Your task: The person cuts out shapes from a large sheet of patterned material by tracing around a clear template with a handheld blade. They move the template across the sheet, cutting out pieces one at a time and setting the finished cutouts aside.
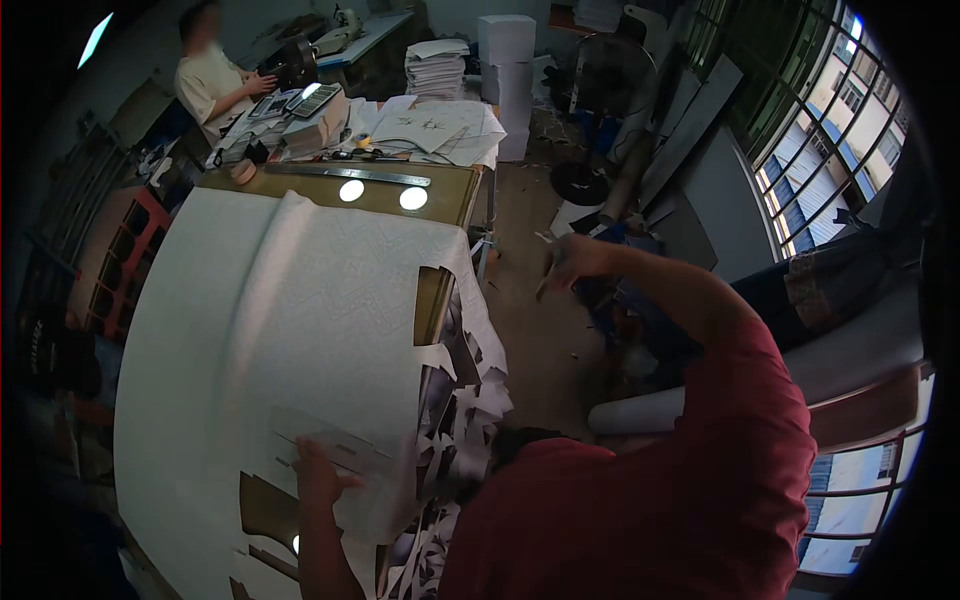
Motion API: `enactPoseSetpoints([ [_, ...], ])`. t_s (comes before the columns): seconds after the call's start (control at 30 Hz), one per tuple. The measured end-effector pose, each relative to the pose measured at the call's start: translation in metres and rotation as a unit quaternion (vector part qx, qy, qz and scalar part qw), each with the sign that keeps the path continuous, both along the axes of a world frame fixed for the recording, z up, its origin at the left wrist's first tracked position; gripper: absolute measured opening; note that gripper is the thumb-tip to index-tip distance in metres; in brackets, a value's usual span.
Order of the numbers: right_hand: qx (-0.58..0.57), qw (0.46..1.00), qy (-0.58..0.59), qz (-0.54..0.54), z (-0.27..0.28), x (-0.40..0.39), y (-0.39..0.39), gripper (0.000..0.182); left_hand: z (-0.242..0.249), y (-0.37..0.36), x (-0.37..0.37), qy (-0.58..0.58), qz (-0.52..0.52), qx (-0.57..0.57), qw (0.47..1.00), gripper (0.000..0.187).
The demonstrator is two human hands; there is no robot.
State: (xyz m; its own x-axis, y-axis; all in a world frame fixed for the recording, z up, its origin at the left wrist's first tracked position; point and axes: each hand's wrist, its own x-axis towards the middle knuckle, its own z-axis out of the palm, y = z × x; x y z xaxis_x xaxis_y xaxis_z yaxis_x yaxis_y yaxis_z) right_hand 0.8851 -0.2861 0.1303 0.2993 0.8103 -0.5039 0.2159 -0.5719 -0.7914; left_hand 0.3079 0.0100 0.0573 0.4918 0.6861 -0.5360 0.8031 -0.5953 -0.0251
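My left hand (322, 475) lies with its fingers apart on a clear plastic template (345, 445) with narrow slots. The template rests on a large white patterned sheet (320, 300) spread over the table. Pieces are cut out of the sheet beside my left wrist and along its right edge, and the tabletop shows through the gaps. My right hand (572, 265) is raised off to the right, out beyond the table's edge and away from the sheet. Its fingers are curled; a thin thing juts down from them, too small and blurred to name.
White offcuts (440, 500) hang and pile along the table's right edge. A steel ruler (350, 174) lies at the far end, near papers (430, 128) and a calculator (313, 98). A standing fan (612, 75) is beyond. Another person (212, 85) is at far left.
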Motion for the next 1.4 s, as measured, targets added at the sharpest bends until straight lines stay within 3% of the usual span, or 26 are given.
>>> enactPoseSetpoints([
  [0.03,0.003,0.989,-0.099,-0.106,0.015,0.072,-0.014,0.035,0.000,0.003,0.000,-0.001,-0.006,0.006,1.000,0.141],
  [0.07,-0.034,0.927,-0.305,-0.217,0.070,0.105,-0.026,0.042,-0.005,0.004,-0.003,0.014,-0.027,0.008,1.000,0.141],
  [0.1,0.047,0.888,-0.288,-0.355,0.078,0.171,-0.058,0.043,-0.010,0.005,-0.003,0.027,-0.047,0.009,0.998,0.140],
  [0.13,-0.032,0.808,-0.547,-0.216,0.086,0.235,-0.090,0.028,-0.013,0.006,-0.002,0.026,-0.051,0.012,0.998,0.140],
  [0.17,-0.033,0.809,-0.546,-0.217,0.087,0.236,-0.093,0.028,-0.016,0.007,-0.004,0.020,-0.052,0.017,0.998,0.140],
  [0.23,0.017,0.811,-0.481,-0.332,0.095,0.224,-0.101,0.028,-0.024,0.008,-0.010,0.022,-0.052,0.009,0.998,0.139],
  [0.3,0.061,0.810,-0.411,-0.414,0.107,0.213,-0.084,0.028,-0.033,0.011,-0.016,-0.036,-0.028,0.032,0.998,0.140],
  [0.33,0.101,0.823,-0.385,-0.405,0.100,0.201,-0.070,0.031,-0.032,0.010,-0.022,-0.137,-0.034,0.002,0.990,0.140],
  [0.4,0.189,0.861,-0.351,-0.315,0.038,0.177,-0.052,0.041,-0.012,-0.003,-0.004,-0.087,-0.014,0.024,0.996,0.134],
  [0.43,0.170,0.900,-0.254,-0.310,0.016,0.148,-0.040,0.041,-0.014,-0.004,-0.006,-0.083,-0.014,0.047,0.995,0.131],
  [0.53,0.172,0.965,-0.122,-0.156,-0.037,-0.011,0.011,0.032,0.004,-0.008,0.006,-0.006,-0.022,0.061,0.998,0.124],
  [0.6,0.183,0.981,-0.031,-0.055,-0.080,-0.076,0.012,0.026,0.007,-0.009,0.008,-0.006,-0.018,0.051,0.999,0.124],
  [0.7,0.148,0.988,0.042,0.027,-0.093,-0.165,0.030,0.023,0.008,-0.009,0.009,-0.017,0.001,0.045,0.999,0.123],
  [0.8,0.151,0.981,0.012,0.117,-0.089,-0.221,0.043,0.021,0.015,-0.011,0.013,-0.026,0.037,0.021,0.999,0.122],
  [0.9,0.227,0.959,0.089,0.144,-0.094,-0.255,0.061,0.019,0.014,-0.013,0.011,-0.028,0.048,0.028,0.998,0.121],
  [1.03,0.232,0.954,0.091,0.167,-0.088,-0.292,0.086,0.018,0.013,-0.012,0.010,-0.025,0.053,0.024,0.998,0.121],
  [1.13,0.224,0.959,0.041,0.172,-0.083,-0.308,0.100,0.016,0.012,-0.014,0.012,-0.032,0.065,0.038,0.997,0.119],
  [1.2,0.281,0.945,0.007,0.167,-0.084,-0.316,0.103,0.020,0.015,-0.016,0.013,-0.039,0.065,0.044,0.996,0.116],
  [1.4,0.261,0.952,-0.057,0.153,-0.075,-0.336,0.099,0.019,0.030,-0.018,0.019,0.000,0.064,0.034,0.997,0.110],
])
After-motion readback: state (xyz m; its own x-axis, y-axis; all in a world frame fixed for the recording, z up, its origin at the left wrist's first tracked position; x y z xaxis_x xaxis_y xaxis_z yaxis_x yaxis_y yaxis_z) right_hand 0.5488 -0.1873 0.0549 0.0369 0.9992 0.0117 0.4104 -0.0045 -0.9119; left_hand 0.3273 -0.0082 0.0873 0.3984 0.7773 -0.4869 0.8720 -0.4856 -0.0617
